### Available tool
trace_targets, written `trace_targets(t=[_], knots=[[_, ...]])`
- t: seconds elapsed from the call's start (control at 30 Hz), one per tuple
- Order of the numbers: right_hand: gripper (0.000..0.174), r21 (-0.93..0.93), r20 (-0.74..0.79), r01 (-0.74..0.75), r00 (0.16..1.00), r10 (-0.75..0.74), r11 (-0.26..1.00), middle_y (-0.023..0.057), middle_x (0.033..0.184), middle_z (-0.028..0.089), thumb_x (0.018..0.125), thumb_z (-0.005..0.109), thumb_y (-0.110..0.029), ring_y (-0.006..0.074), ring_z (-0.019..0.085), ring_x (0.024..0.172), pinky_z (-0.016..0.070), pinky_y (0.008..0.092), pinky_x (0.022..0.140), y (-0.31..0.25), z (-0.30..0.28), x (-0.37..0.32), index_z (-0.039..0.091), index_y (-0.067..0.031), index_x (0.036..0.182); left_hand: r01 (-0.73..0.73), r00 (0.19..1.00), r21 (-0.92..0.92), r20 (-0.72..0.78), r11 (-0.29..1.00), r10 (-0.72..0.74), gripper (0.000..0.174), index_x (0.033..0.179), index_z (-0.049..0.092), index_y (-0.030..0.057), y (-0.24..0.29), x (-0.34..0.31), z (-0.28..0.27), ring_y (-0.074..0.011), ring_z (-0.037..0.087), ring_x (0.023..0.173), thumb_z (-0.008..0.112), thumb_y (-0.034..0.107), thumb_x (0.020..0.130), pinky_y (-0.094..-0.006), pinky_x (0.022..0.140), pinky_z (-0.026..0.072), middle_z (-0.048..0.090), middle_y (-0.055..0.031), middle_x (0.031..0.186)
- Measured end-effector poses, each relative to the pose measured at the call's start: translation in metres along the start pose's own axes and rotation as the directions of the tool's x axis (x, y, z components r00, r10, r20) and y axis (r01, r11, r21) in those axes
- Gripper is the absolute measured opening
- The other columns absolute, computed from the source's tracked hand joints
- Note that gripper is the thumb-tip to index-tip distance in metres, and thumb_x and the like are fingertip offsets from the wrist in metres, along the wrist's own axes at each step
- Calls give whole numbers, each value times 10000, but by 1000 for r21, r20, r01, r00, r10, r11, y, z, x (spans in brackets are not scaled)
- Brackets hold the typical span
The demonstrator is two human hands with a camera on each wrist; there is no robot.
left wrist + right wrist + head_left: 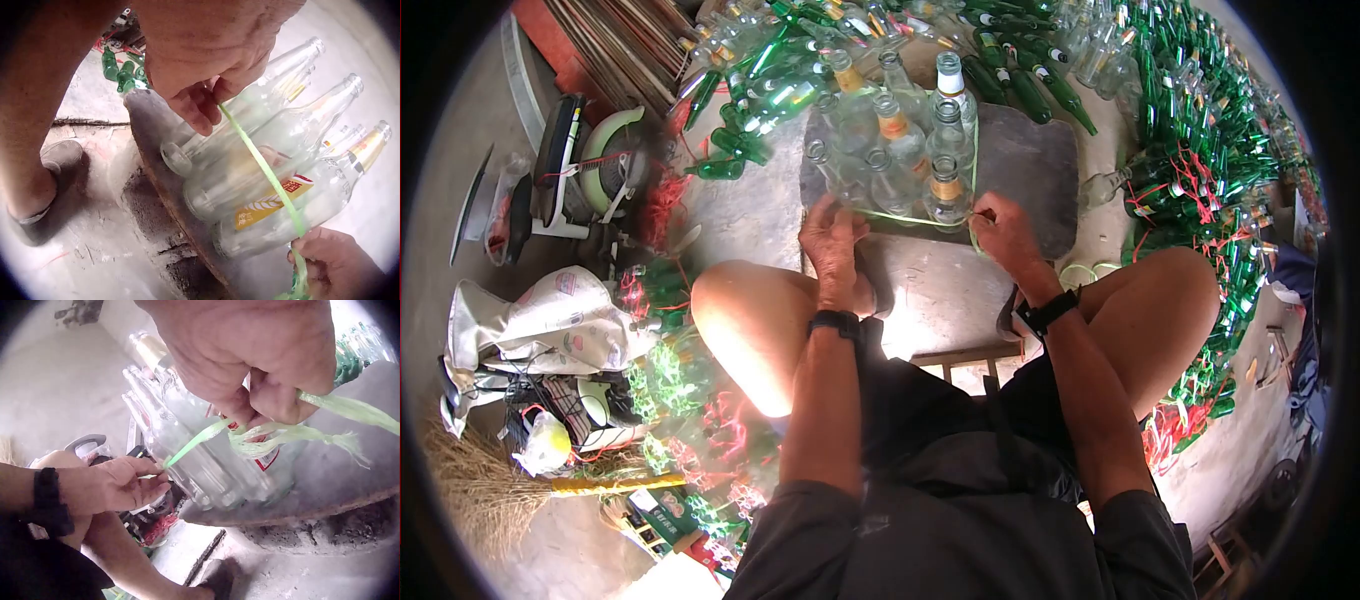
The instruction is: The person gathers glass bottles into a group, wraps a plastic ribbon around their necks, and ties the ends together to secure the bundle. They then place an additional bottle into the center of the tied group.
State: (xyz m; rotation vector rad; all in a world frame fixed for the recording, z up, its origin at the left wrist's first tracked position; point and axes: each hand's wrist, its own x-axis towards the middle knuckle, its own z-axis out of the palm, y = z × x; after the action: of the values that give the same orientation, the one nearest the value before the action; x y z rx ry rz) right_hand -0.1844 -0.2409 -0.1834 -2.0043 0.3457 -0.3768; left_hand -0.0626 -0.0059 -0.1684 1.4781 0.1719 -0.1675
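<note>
Several clear glass bottles (897, 138) stand upright in a tight cluster on a dark slab (1035, 185). A light green plastic twine (253, 150) runs around them, low on their sides. At the cluster's near left, my left hand (832, 240) pinches the twine between thumb and fingers. My right hand (1008, 238) grips it at the near right corner, where loose frayed ends (294, 439) stick out past the fingers. Between both hands the twine is stretched across the near bottles. One bottle carries a yellow and red label (275, 203).
Many green bottles (1200, 130) are heaped at the right and far side, some with red twine (1195, 175). A fan (612, 150) and white sacks (550, 320) are on the left. The person's bent knees (745, 300) flank the slab.
</note>
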Motion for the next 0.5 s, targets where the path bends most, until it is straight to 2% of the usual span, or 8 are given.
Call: trace_targets(t=[0.2, 0.27, 0.3, 0.37, 0.4, 0.43, 0.47, 0.5], knots=[[98, -59, -5, 32, 999, -32, 998, 193, 771, 682, 834, 676, -52, 315, 675, 682, 519, 390, 629, 3, -4, 2, 634, 8, 899, 67, 996, -35, -64, 997, -69, 378, 1222, 638, -53, 5, -1, 3, -159, 664, 722, 678, 12, 852, -309, 636, 641, 667, -78, 871], [105, 12, 81, -29, 996, 28, 1000, 103, 751, 633, 862, 679, -70, 138, 588, 696, 472, 318, 631, 3, -10, 2, 644, 2, 931, 91, 992, -50, -83, 995, -95, 337, 1190, 664, -20, 4, 1, 1, -152, 650, 723, 683, 33, 857, -312, 631, 639, 669, -69, 883], [105, 5, 79, -29, 996, 28, 1000, 103, 751, 633, 862, 679, -70, 138, 588, 696, 472, 318, 631, 4, -12, 5, 644, 2, 931, 93, 992, -55, -79, 994, -97, 337, 1190, 664, -20, 0, 6, -4, -152, 650, 723, 683, 33, 857, -312, 631, 639, 669, -69, 883], [152, 24, 80, -41, 996, 39, 999, 188, 842, 714, 891, 649, -130, 306, 685, 711, 521, 388, 663, 5, -17, 11, 676, 11, 942, 162, 978, -135, -112, 977, -178, 298, 1166, 675, -31, -7, 15, -9, -153, 640, 729, 687, 74, 888, -295, 610, 629, 667, -90, 907], [152, 19, 70, -42, 997, 41, 999, 188, 842, 714, 891, 649, -130, 306, 685, 711, 521, 388, 663, 2, -18, 15, 676, 11, 942, 187, 967, -129, -150, 974, -206, 257, 1117, 689, -11, -4, 17, -6, -153, 621, 737, 685, 134, 905, -317, 615, 625, 634, -62, 858], [182, 130, 45, -132, 991, 127, 983, 161, 838, 717, 908, 645, -154, 264, 685, 721, 521, 372, 665, -2, -18, 20, 685, 16, 960, 186, 969, -130, -140, 974, -204, 257, 1117, 689, -11, -3, 21, -5, -153, 621, 737, 685, 134, 905, -317, 615, 625, 634, -62, 858], [213, 242, 32, -217, 976, 216, 946, 135, 833, 719, 925, 642, -178, 222, 684, 732, 521, 356, 667, -6, -20, 24, 694, 22, 977, 217, 966, -160, -105, 963, -235, 197, 1061, 673, 17, 1, 24, -6, -165, 625, 743, 680, 139, 905, -344, 628, 624, 632, -52, 856], [213, 241, 27, -220, 975, 220, 945, 135, 833, 719, 925, 642, -178, 222, 684, 732, 521, 356, 667, -8, -23, 27, 694, 22, 977, 250, 961, -188, -70, 950, -267, 140, 1004, 656, 45, 2, 28, -9, -177, 629, 748, 675, 144, 906, -372, 642, 622, 630, -42, 854]])
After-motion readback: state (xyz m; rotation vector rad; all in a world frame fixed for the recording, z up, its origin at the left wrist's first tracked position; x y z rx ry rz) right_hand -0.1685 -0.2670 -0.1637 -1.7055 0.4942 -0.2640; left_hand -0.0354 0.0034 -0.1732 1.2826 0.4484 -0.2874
